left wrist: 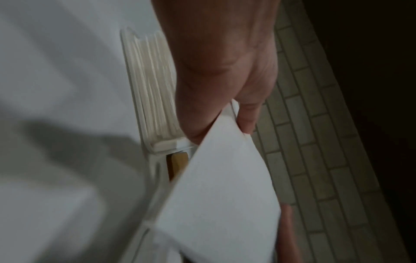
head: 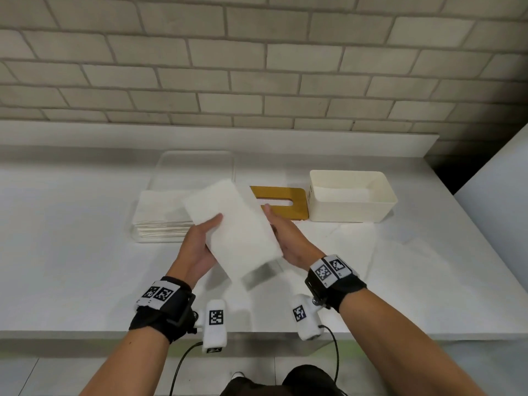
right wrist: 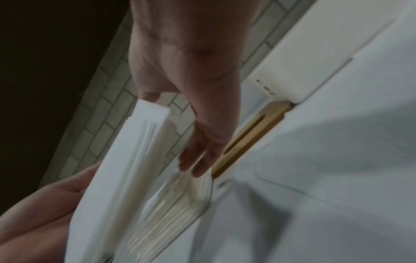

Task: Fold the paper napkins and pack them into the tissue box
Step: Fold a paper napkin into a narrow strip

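Observation:
A thick folded stack of white napkins (head: 233,224) hangs tilted above the counter between both hands. My left hand (head: 210,232) grips its left side, thumb on top and fingers underneath; the left wrist view shows that hand (left wrist: 225,113) pinching the stack's (left wrist: 220,195) corner. Along the right edge lies my right hand (head: 274,224) with straight fingers. In the right wrist view that hand's (right wrist: 193,124) thumb touches the stack's (right wrist: 135,151) end and its fingers stay extended. The cream tissue box (head: 353,207) stands open at the right, its wooden slotted lid (head: 285,208) flat beside it.
A clear tray (head: 137,235) at the left holds a pile of unfolded napkins (head: 160,210), also seen edge-on (left wrist: 155,89). A brick wall (head: 257,67) backs the white counter (head: 85,267). A white panel (head: 497,212) rises at the right.

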The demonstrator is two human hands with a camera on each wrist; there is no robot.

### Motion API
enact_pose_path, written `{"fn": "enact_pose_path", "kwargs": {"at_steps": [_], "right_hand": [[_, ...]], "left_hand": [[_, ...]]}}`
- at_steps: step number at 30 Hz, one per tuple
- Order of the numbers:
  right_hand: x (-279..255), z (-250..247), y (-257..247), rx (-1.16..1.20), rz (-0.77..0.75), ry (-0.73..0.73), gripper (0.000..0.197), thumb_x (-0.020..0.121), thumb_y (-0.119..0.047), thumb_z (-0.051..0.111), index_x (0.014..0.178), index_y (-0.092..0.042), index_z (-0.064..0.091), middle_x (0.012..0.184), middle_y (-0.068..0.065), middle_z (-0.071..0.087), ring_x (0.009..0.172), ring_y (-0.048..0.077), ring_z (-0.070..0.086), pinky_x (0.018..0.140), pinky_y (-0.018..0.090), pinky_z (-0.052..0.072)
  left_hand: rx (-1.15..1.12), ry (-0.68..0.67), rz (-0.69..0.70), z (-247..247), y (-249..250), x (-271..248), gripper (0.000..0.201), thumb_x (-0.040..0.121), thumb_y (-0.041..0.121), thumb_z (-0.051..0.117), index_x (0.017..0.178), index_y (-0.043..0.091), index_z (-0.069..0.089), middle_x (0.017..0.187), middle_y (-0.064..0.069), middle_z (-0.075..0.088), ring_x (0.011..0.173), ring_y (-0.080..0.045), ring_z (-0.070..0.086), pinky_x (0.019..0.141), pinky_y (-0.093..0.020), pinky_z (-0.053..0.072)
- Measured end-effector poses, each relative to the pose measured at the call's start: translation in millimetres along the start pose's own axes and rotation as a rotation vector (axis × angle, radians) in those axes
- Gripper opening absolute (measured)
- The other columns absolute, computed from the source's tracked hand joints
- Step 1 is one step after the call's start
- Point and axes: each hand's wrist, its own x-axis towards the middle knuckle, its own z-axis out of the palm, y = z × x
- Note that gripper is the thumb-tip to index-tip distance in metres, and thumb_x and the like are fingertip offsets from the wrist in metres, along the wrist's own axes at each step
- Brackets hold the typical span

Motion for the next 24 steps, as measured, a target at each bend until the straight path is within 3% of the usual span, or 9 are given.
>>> {"fn": "enact_pose_path", "kwargs": {"at_steps": [1,3,5,8,10,14,17,19,24], "right_hand": [[-3.9,-1.3,4.6,0.109,0.015,-0.065,0.058,0.091,-0.059,0.049,0.134,-0.020,0.054,0.125,0.001,0.067,0.118,0.022,0.062,0.092,0.039,0.053],[-10.1,0.7,12.5,0.213,0.035,-0.095,0.060,0.084,-0.049,0.062,0.133,-0.014,0.054,0.118,0.005,0.070,0.108,0.022,0.067,0.083,0.038,0.056],[-11.0,5.1,17.0,0.248,0.010,-0.048,0.054,0.083,-0.022,0.072,0.131,-0.006,0.054,0.117,0.008,0.070,0.103,0.023,0.068,0.076,0.035,0.058],[-9.2,-1.7,14.6,0.370,-0.042,0.052,0.040,0.087,0.004,0.062,0.126,-0.002,0.056,0.120,0.011,0.068,0.106,0.024,0.067,0.079,0.033,0.059],[-9.8,-14.6,11.4,0.369,-0.082,0.077,0.032,0.088,0.007,0.058,0.119,-0.002,0.059,0.117,0.011,0.069,0.102,0.023,0.068,0.084,0.033,0.058],[-15.9,-27.6,17.4,0.115,-0.109,0.108,0.034,0.089,0.004,0.059,0.119,-0.011,0.060,0.117,0.007,0.070,0.106,0.023,0.068,0.093,0.036,0.054],[-17.4,-24.2,29.4,-0.175,-0.141,0.165,0.029,0.089,-0.003,0.063,0.117,-0.012,0.063,0.116,0.004,0.070,0.106,0.022,0.067,0.092,0.032,0.054],[-17.2,-22.7,38.8,-0.242,-0.167,0.205,0.026,0.089,-0.006,0.064,0.115,-0.010,0.066,0.112,0.006,0.071,0.104,0.022,0.068,0.091,0.032,0.054],[-19.2,-20.4,53.4,-0.239,-0.207,0.163,0.023,0.087,-0.005,0.067,0.106,-0.019,0.068,0.098,0.000,0.072,0.092,0.016,0.068,0.076,0.020,0.054]], "left_hand": [[-0.063,0.019,0.015,-2.2,1.6,1.4,0.042,0.093,0.008,0.054,0.135,0.005,0.051,0.132,-0.017,0.060,0.122,-0.035,0.057,0.101,-0.051,0.044],[-0.123,0.012,0.047,-5.1,2.3,3.7,0.046,0.094,0.011,0.053,0.140,0.005,0.045,0.138,-0.018,0.055,0.127,-0.035,0.052,0.107,-0.054,0.038],[-0.132,0.002,0.076,-5.8,0.3,4.4,0.045,0.095,0.010,0.053,0.139,0.005,0.046,0.138,-0.016,0.055,0.128,-0.034,0.052,0.108,-0.052,0.038],[-0.139,0.005,0.119,-14.2,3.7,2.9,0.037,0.092,0.002,0.053,0.128,0.007,0.056,0.130,-0.012,0.062,0.122,-0.027,0.058,0.105,-0.042,0.046],[-0.084,0.020,0.157,-29.6,11.5,3.2,0.044,0.087,-0.004,0.055,0.130,0.006,0.054,0.130,-0.012,0.061,0.120,-0.027,0.059,0.103,-0.037,0.048],[0.340,0.127,0.136,-49.8,19.4,3.7,0.055,0.074,-0.012,0.067,0.126,0.005,0.057,0.120,-0.013,0.068,0.110,-0.031,0.065,0.091,-0.041,0.053],[0.615,0.154,0.157,-50.7,10.8,-2.3,0.040,0.070,-0.008,0.075,0.107,0.006,0.069,0.099,-0.005,0.076,0.095,-0.028,0.070,0.073,-0.028,0.058],[0.653,0.195,0.199,-53.7,3.8,-5.9,0.031,0.071,-0.007,0.075,0.099,0.005,0.071,0.089,-0.003,0.077,0.086,-0.025,0.070,0.065,-0.023,0.058],[0.638,0.213,0.229,-66.9,-9.1,-10.4,0.037,0.072,-0.009,0.074,0.107,0.000,0.068,0.097,-0.014,0.072,0.084,-0.027,0.067,0.065,-0.023,0.058]]}}
